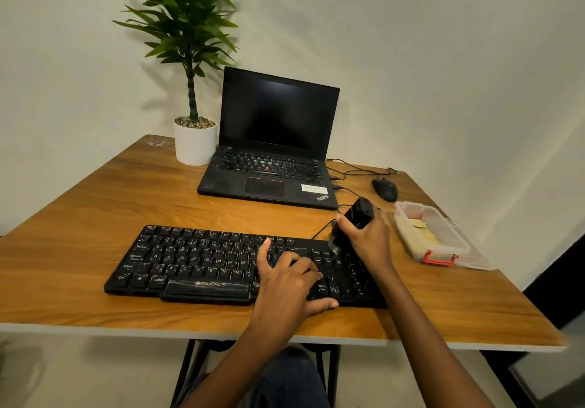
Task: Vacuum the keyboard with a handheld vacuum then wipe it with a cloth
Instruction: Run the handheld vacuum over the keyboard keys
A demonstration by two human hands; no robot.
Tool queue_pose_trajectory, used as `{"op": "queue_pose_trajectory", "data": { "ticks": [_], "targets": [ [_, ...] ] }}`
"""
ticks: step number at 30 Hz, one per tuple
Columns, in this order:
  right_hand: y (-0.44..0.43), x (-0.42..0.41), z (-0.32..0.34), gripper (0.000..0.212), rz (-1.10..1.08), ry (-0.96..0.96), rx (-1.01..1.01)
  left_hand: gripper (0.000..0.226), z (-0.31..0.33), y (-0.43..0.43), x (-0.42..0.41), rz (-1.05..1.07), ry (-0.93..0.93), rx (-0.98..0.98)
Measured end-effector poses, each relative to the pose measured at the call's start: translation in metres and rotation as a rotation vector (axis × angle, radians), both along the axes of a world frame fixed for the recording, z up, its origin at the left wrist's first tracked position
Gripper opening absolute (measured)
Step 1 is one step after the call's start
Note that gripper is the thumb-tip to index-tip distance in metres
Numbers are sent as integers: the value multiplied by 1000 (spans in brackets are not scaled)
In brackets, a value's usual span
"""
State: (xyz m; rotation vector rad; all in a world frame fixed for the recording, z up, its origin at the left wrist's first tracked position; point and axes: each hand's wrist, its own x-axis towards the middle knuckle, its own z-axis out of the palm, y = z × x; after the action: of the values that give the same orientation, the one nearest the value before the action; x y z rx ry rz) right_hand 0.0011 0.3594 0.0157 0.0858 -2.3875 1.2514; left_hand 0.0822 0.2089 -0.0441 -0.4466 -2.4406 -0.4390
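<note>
Right hand (368, 239) fingers are clamped round the handheld vacuum (359, 214), which tilts with its brush end down on the keyboard (196, 262), marked ZEBRONICS. Beyond them lie a mouse (384, 189) and a ThinkPad laptop (272, 154), with a plastic box (410, 243) to their right. Left hand (285, 281) fingers rest spread on the keys.

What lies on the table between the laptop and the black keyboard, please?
In the head view, the stretch from laptop to keyboard is bare table, except a black cable at its right end.
</note>
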Motion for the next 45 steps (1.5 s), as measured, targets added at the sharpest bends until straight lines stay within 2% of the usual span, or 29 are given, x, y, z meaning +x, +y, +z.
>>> {"op": "queue_pose_trajectory", "data": {
  "ticks": [6, 10, 14, 18, 24, 30, 35, 41, 45],
  "targets": [
    [5, 40, -7, 26, -1, 16, 51, 58, 0, 0, 1, 9, -3, -7],
    [17, 74, -4, 20, 78, -116, -10, 59, 2, 0, 1, 17, -8, -22],
    [19, 71, 1, 20, 60, -125, 73, 59, 2, -2, 3, 8, -20, -49],
    [4, 71, -2, 20, 37, -41, -6, 50, 3, -5, 3, -6, -4, -59],
    [15, 75, -2, 19, 133, -185, -86, 46, 2, -5, 2, -9, 2, -45],
    [-4, 73, 1, 18, 97, -89, 24, 46, 3, -5, 2, 2, -4, -51],
    [8, 76, 5, 15, 153, -197, 5, 46, 3, -5, 3, -6, -5, -50],
    [-6, 71, 3, 22, 114, -42, 145, 47, 3, -5, 3, -6, 3, -45],
    [7, 73, 6, 15, 213, -188, 34, 46, 2, -5, 3, -4, 1, -35]
  ]
}}
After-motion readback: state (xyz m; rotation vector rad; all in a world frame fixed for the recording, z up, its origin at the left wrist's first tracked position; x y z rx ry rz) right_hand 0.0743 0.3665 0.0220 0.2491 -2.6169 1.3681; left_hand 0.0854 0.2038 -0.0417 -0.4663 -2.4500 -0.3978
